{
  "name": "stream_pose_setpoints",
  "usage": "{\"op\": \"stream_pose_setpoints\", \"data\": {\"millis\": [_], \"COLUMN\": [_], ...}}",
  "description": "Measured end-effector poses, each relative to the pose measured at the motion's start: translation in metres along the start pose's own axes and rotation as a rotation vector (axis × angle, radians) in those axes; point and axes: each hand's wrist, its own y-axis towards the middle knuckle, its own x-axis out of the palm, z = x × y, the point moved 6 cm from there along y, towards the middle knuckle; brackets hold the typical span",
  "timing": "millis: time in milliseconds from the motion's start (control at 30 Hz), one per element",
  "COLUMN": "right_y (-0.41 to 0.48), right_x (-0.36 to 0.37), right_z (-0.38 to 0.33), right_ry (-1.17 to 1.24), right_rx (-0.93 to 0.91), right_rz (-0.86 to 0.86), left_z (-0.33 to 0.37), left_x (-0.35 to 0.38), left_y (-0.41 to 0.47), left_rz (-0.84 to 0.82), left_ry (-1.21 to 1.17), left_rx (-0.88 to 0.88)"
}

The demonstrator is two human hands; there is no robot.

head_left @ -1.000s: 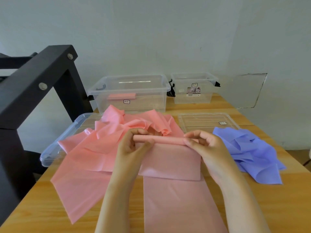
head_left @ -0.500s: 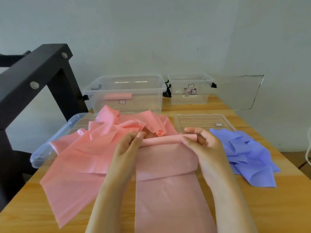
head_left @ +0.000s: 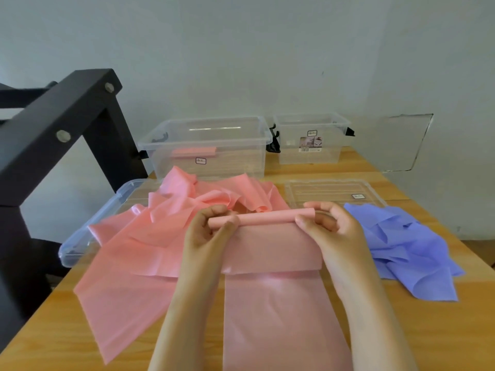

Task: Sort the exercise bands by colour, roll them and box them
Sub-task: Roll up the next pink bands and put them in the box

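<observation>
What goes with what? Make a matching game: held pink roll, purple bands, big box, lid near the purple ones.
1 unfinished pink roll
2 purple bands
3 big box
4 lid

A crumpled heap on the right
B has a finished pink roll inside
C gripped by left hand and right hand
D flat, behind the purple heap

Pairs: 1-C, 2-A, 3-B, 4-D

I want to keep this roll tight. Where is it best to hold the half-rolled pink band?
Hold the roll at its two ends, from the near side, as the left hand and right hand do: it is a thin tube lying crosswise, with the loose tail toward you.
</observation>
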Motion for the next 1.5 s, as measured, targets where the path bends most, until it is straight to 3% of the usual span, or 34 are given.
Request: {"op": "stream_pose_setpoints", "data": {"millis": [133,300,533,767,1033,1133,1267,1400,1500], "right_y": [-0.001,-0.002,-0.003,-0.001,-0.005,-0.006,-0.006,-0.007,-0.007], "right_x": [0.004,0.004,-0.003,-0.008,-0.013,-0.014,-0.014,-0.012,-0.013], "right_z": [-0.002,-0.002,-0.001,0.003,-0.002,-0.004,-0.008,-0.017,-0.015], "right_ry": [0.007,0.008,0.069,0.095,0.021,0.042,0.017,0.030,0.062], "right_rx": [-0.036,-0.034,-0.002,0.089,0.057,0.059,0.002,-0.072,-0.030], "right_rz": [-0.005,0.002,-0.014,-0.119,-0.213,-0.251,-0.192,-0.162,-0.196], "left_z": [0.000,0.000,-0.001,0.010,-0.001,0.002,0.004,-0.007,-0.003], "left_x": [0.008,0.008,0.007,0.009,0.008,0.011,0.010,0.012,0.013], "left_y": [-0.003,-0.006,-0.006,-0.008,-0.005,-0.006,-0.006,-0.008,-0.008], "left_rz": [-0.063,-0.088,-0.119,-0.209,-0.215,-0.199,-0.220,-0.241,-0.254], "left_ry": [-0.071,0.177,0.301,0.175,0.068,0.056,-0.034,0.117,0.062], "left_rx": [-0.028,0.014,0.024,0.123,0.010,0.047,0.039,-0.029,0.003]}}
